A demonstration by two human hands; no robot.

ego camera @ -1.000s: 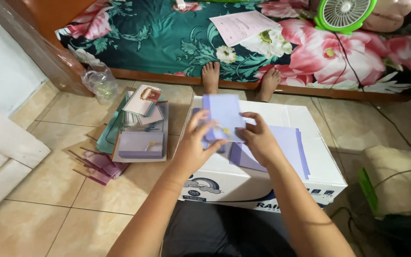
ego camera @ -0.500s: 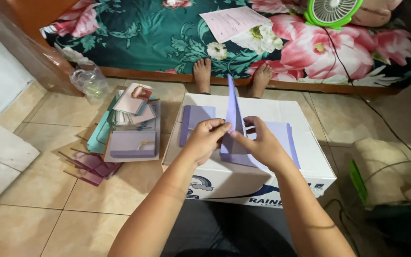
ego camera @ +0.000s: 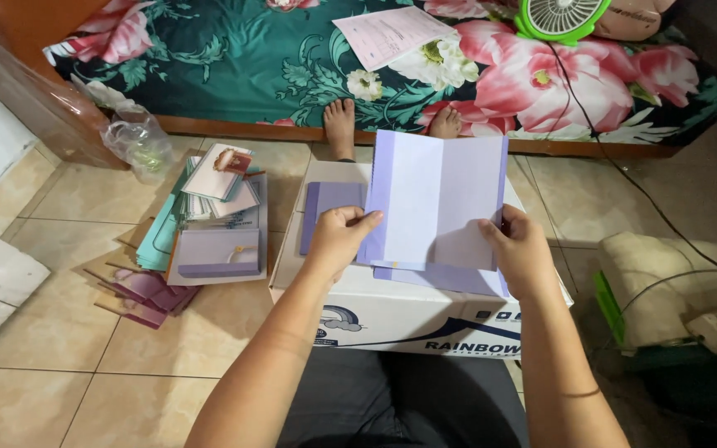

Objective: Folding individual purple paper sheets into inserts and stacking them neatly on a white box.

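Both hands pinch folded card (ego camera: 437, 199) above box (ego camera: 392, 311): left hand (ego camera: 338, 241) fingers on left edge, right hand (ego camera: 518, 249) on right edge. Risk: uneven pull skews crease or tears card.

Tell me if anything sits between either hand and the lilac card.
Nothing does. The left hand pinches the lilac card at its left edge and the right hand its right edge, above the white box.
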